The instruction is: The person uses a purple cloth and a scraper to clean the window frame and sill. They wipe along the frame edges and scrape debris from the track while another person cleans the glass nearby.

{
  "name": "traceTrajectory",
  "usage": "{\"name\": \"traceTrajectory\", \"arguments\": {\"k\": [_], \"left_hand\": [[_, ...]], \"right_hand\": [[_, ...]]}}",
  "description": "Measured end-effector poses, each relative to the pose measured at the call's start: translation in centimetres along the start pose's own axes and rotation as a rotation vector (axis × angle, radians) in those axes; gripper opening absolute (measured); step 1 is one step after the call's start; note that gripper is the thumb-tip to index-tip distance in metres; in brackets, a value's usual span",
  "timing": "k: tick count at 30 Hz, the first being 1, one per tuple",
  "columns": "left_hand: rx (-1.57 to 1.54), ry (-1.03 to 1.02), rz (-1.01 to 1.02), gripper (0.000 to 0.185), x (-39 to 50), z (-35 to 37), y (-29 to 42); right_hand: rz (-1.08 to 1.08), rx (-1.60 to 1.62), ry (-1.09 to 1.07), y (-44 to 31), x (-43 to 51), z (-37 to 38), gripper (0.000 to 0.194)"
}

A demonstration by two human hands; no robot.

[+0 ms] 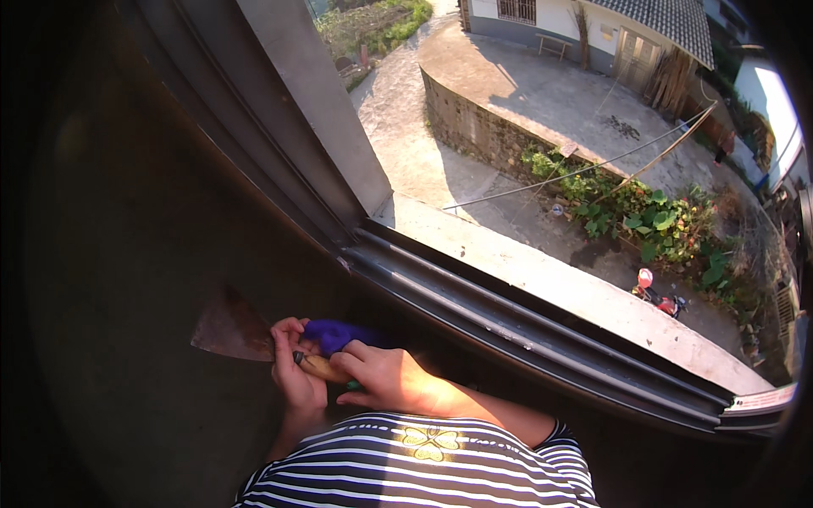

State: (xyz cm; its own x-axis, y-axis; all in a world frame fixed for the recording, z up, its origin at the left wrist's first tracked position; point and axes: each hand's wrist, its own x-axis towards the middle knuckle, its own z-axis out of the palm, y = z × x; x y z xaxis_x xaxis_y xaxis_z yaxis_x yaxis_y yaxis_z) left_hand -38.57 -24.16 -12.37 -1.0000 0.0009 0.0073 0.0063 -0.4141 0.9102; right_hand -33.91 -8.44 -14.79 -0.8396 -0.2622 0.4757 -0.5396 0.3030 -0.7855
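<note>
Close to my chest, my left hand (295,371) is curled round the neck of a scraper with a wide triangular metal blade (234,330) that points to the left. The blade has brownish stains. Its wooden handle (324,367) runs to the right under my right hand (384,378), whose fingers are bent at the handle's end. A purple cloth (336,333) lies bunched against the fingers of both hands; which hand holds it I cannot tell. A small green thing shows under my right fingers, mostly hidden.
An open window's dark metal track (508,333) runs beside my hands, with a pale outer sill (540,279) beyond. The dark window frame (254,114) rises at the upper left. Far below outside are a red motorcycle (664,303), plants, a retaining wall and a house.
</note>
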Motion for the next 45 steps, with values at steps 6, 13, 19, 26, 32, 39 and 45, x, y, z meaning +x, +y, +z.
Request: {"name": "traceTrajectory", "arguments": {"k": [6,13,19,26,32,39,45], "left_hand": [[-0.035,-0.126,-0.055,0.035,-0.7,-0.1,0.1],[0.145,-0.275,-0.15,0.039,-1.2,1.5,0.6],[0.248,-0.524,-0.217,0.055,0.0,2.3,1.2],[0.416,-0.895,-0.014,0.042,1.3,1.7,2.5],[0.271,-0.466,-0.078,0.013,3.7,1.0,2.2],[0.235,-0.263,0.078,0.02,8.0,-1.3,2.3],[0.231,-0.235,0.017,0.018,9.2,-2.0,1.5]], "right_hand": [[0.012,-0.012,0.033,-0.5,-0.2,0.0,0.06],[-0.329,0.195,0.275,-2.2,-0.5,-2.7,0.047],[-0.266,-0.018,0.269,-4.4,-0.2,-4.5,0.057],[-0.305,-0.019,0.52,-9.0,0.3,-9.8,0.046],[-0.413,-0.326,0.817,-10.6,0.6,-13.5,0.026],[-0.014,-0.028,0.809,-11.1,3.9,-14.7,0.034],[0.259,-0.191,0.696,-10.1,6.7,-15.9,0.023]]}}
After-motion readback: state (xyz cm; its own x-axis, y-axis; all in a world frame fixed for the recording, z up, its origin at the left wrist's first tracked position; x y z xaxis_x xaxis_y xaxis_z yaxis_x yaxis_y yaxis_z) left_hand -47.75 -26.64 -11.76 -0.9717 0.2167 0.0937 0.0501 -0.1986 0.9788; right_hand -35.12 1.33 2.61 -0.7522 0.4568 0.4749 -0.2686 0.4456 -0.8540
